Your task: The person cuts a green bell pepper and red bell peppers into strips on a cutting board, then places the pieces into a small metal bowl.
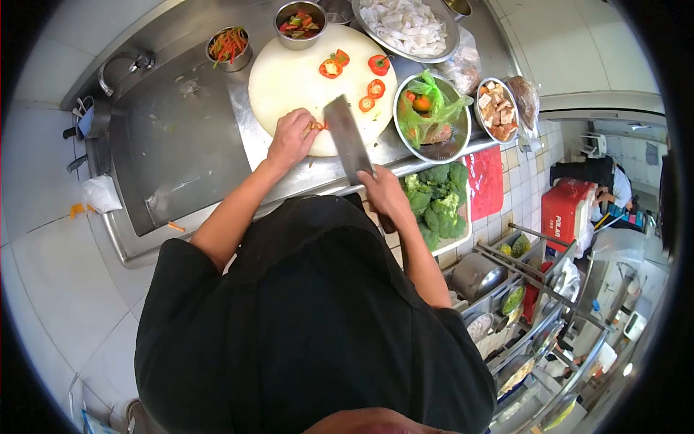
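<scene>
My right hand (384, 192) grips the handle of a cleaver (345, 130), its broad blade lying over the round white cutting board (278, 79). On the board's near side, my left hand (291, 136) has its fingers curled down onto a small red pepper piece (316, 126), close to the blade's left edge. Farther back lie a halved red pepper (330, 69), another pepper piece (342, 56) and a whole-looking red pepper (378, 65). Two cut pepper pieces, one being a ring (376, 88), rest right of the blade.
Behind the board stand metal bowls of carrot strips (228, 45) and cut peppers (300, 26), and a tray of white strips (405, 27). At right are a colander (439, 150) with a green bag, a meat bowl (497, 110) and broccoli (441, 206). A sink (177, 145) lies left.
</scene>
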The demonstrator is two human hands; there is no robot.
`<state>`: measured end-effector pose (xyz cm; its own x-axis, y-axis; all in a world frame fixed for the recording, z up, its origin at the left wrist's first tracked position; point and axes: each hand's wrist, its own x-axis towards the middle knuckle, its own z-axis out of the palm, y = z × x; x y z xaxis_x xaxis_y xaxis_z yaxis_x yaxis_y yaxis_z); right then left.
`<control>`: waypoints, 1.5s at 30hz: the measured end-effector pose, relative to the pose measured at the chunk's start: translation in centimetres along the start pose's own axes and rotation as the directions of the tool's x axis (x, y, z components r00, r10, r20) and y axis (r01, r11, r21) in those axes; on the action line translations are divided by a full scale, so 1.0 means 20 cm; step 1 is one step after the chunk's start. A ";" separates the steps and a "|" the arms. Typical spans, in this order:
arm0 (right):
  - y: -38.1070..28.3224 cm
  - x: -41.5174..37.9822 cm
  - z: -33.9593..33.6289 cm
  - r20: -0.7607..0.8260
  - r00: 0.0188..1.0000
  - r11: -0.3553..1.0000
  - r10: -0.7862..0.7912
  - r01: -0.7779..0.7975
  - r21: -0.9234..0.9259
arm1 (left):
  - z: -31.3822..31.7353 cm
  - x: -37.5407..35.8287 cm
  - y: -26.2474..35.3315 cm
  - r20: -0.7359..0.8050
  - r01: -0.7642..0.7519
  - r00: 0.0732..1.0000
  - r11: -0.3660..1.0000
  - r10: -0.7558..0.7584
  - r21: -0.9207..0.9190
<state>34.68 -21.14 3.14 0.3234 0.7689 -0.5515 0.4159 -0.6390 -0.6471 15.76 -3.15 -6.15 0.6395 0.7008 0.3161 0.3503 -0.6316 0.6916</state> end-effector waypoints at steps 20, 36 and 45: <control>-0.32 0.07 -0.12 0.275 0.952 0.893 -0.132 -0.006 0.450 | 0.00 0.49 0.18 -0.417 -0.077 0.908 0.991 0.024 -0.111; 0.06 -0.03 -0.15 0.126 0.987 0.935 0.095 -0.132 0.328 | 0.11 1.02 0.02 0.196 0.043 0.972 0.912 -0.133 0.408; 0.14 -0.03 -0.10 0.154 0.982 0.935 0.111 -0.156 0.318 | 0.08 0.98 -0.05 0.005 0.083 0.996 0.984 -0.084 -0.155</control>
<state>37.42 -23.35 2.78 0.2327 0.6808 -0.6945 0.0681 -0.7238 -0.6867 29.04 10.65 -1.61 0.6116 0.7494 0.2537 0.2921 -0.5119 0.8079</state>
